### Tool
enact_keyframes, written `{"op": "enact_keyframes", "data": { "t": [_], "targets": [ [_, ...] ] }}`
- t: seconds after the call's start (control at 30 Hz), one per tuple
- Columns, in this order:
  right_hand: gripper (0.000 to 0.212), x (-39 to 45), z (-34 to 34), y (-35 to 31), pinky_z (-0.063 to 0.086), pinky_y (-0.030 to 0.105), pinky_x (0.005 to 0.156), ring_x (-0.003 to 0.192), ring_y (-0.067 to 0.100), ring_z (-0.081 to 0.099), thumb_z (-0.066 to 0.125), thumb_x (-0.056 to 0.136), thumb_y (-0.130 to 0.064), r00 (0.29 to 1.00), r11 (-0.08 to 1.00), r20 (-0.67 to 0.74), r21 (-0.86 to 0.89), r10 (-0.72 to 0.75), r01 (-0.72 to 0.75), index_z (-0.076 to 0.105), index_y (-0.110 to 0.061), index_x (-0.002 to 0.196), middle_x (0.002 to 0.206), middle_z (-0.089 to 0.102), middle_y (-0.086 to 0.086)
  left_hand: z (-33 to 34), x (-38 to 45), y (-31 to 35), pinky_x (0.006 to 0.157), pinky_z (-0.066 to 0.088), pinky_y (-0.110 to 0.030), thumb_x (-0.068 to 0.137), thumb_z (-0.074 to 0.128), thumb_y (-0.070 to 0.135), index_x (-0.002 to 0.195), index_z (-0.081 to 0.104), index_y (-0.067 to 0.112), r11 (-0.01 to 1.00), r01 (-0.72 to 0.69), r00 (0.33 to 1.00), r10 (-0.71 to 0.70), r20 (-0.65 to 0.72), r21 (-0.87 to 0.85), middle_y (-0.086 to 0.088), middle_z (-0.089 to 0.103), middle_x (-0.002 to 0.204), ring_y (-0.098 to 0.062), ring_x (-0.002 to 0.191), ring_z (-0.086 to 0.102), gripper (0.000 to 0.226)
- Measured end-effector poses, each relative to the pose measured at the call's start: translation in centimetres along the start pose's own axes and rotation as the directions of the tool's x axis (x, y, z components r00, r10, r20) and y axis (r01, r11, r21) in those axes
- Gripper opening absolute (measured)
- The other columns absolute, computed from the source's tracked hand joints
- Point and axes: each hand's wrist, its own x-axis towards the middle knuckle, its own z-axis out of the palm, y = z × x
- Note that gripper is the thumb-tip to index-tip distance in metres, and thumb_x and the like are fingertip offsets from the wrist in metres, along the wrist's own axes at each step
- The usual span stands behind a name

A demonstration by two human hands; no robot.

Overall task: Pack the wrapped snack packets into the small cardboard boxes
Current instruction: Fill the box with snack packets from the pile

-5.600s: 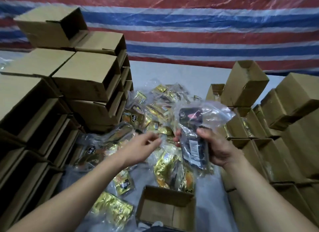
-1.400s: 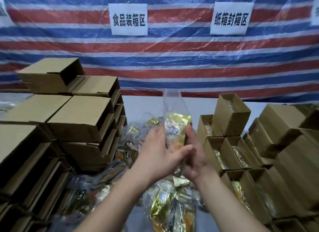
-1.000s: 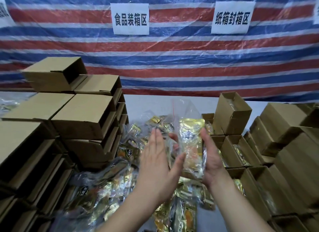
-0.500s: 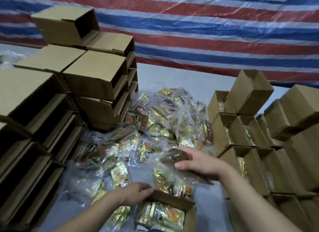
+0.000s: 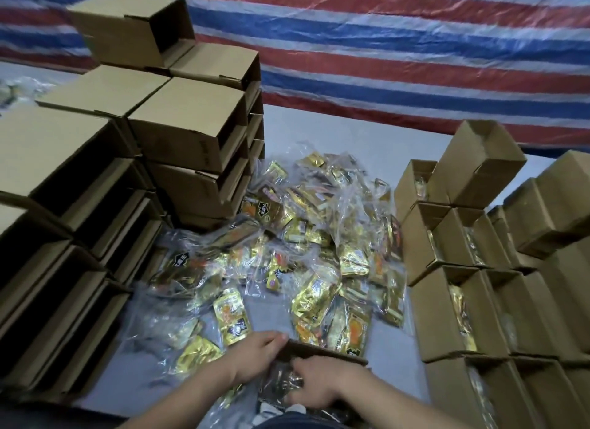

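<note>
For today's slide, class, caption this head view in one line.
Both hands press a packet into a box, between empty boxes and filled boxes.

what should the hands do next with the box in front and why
Probably finish pressing the packet down, then lift the box toward the filled boxes on the right. The right hand is inside it on a packet, and the left hand grips its rim.

A single head-worn wide-angle view looks steeply down and forward from close above the open box (image 5: 325, 355) at the frame's bottom edge, reaching across the table (image 5: 338, 131) to the striped tarp (image 5: 399, 45) behind.
</note>
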Motion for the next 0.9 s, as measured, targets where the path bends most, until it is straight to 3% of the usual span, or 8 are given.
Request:
{"op": "enact_keyframes", "data": {
  "t": [0.1, 0.2, 0.37, 0.5, 0.57, 0.63, 0.73, 0.9],
  "targets": [
    [0.079, 1.9, 2.5, 0.0, 0.043, 0.043, 0.104, 0.125, 0.040, 0.051, 0.065, 0.090, -0.033, 0.999, 0.997, -0.043, -0.082, 0.011, -0.014, 0.022, -0.012, 0.153, 0.141, 0.046, 0.021, 0.5, -0.2, -0.1, 0.074, 0.044, -0.019, 0.103, 0.038, 0.049, 0.091, 0.066, 0.030, 1.000, -0.003, 0.999, 0.004, -0.044, 0.001, 0.013, 0.062, 0.081, -0.002, 0.079, 0.057, 0.036],
    [0.084, 2.4, 3.2, 1.0, 0.043, 0.042, 0.105, 0.123, 0.038, 0.052, 0.063, 0.089, -0.050, 0.990, 0.995, -0.140, -0.101, -0.022, 0.008, 0.020, -0.021, 0.155, 0.136, 0.048, 0.016, 0.5, -0.4, -0.3, 0.071, 0.044, -0.019, 0.103, 0.038, 0.047, 0.090, 0.066, 0.029, 0.999, -0.019, 0.998, 0.018, -0.056, -0.026, 0.013, 0.062, 0.077, 0.000, 0.075, 0.056, 0.036],
    [0.079, -0.3, 1.8, 1.8, 0.033, 0.024, 0.112, 0.136, 0.012, 0.044, 0.059, 0.086, -0.063, 0.984, 0.936, -0.124, 0.311, -0.130, 0.163, 0.031, -0.030, 0.153, 0.149, 0.045, -0.008, 0.7, -0.3, -0.9, 0.086, 0.049, -0.028, 0.103, 0.038, 0.050, 0.091, 0.067, 0.029, 0.999, -0.032, 0.998, 0.031, -0.059, -0.020, 0.007, 0.070, 0.092, -0.010, 0.089, 0.064, 0.038],
    [0.029, -2.8, 0.8, 2.4, 0.048, 0.027, 0.078, 0.094, 0.018, 0.064, 0.052, 0.096, -0.046, 0.965, 0.954, -0.238, 0.246, -0.112, 0.171, 0.070, -0.025, 0.104, 0.100, 0.068, -0.004, 1.0, -0.2, -1.2, 0.086, 0.051, -0.029, 0.101, 0.040, 0.052, 0.090, 0.069, 0.028, 0.998, -0.023, 0.997, 0.020, -0.068, -0.056, 0.007, 0.071, 0.090, -0.008, 0.086, 0.064, 0.039],
    [0.036, -2.9, 1.0, 1.9, 0.041, 0.027, 0.065, 0.087, 0.024, 0.061, 0.045, 0.100, -0.045, 0.980, 0.975, -0.183, 0.194, -0.076, 0.112, 0.062, -0.022, 0.078, 0.082, 0.061, -0.001, 1.1, -0.2, -1.2, 0.087, 0.052, -0.030, 0.101, 0.040, 0.052, 0.093, 0.070, 0.026, 0.997, -0.013, 0.997, 0.008, -0.070, -0.079, 0.006, 0.072, 0.090, -0.010, 0.088, 0.066, 0.041],
    [0.044, -1.8, 1.9, 1.2, 0.043, 0.030, 0.081, 0.107, 0.025, 0.059, 0.034, 0.101, -0.053, 0.999, 0.980, -0.030, 0.200, -0.021, 0.026, 0.063, -0.022, 0.090, 0.106, 0.065, 0.007, 1.0, -0.2, -1.1, 0.088, 0.051, -0.031, 0.101, 0.040, 0.052, 0.095, 0.070, 0.024, 0.997, -0.014, 0.998, 0.009, -0.065, -0.079, 0.003, 0.072, 0.092, -0.014, 0.089, 0.066, 0.042],
    [0.063, -0.6, 2.7, 0.0, 0.024, 0.029, 0.112, 0.140, 0.017, 0.038, 0.025, 0.102, -0.061, 0.990, 0.935, 0.140, 0.353, -0.022, -0.029, 0.051, -0.020, 0.141, 0.154, 0.042, 0.003, 1.0, -0.5, -1.1, 0.077, 0.050, -0.029, 0.101, 0.040, 0.052, 0.095, 0.069, 0.021, 0.994, -0.027, 0.999, 0.021, -0.050, -0.104, -0.005, 0.072, 0.089, -0.014, 0.074, 0.063, 0.043],
    [0.069, -1.5, 2.1, -0.5, 0.023, 0.030, 0.110, 0.145, 0.022, 0.032, 0.021, 0.099, -0.067, 0.991, 0.916, 0.129, 0.394, 0.029, -0.078, 0.053, -0.022, 0.141, 0.155, 0.041, 0.008, 0.9, -0.6, -1.1, 0.070, 0.045, -0.029, 0.102, 0.041, 0.049, 0.100, 0.069, 0.018, 0.987, -0.032, 0.999, 0.024, -0.047, -0.157, -0.013, 0.071, 0.091, -0.014, 0.071, 0.057, 0.042]
  ]
}}
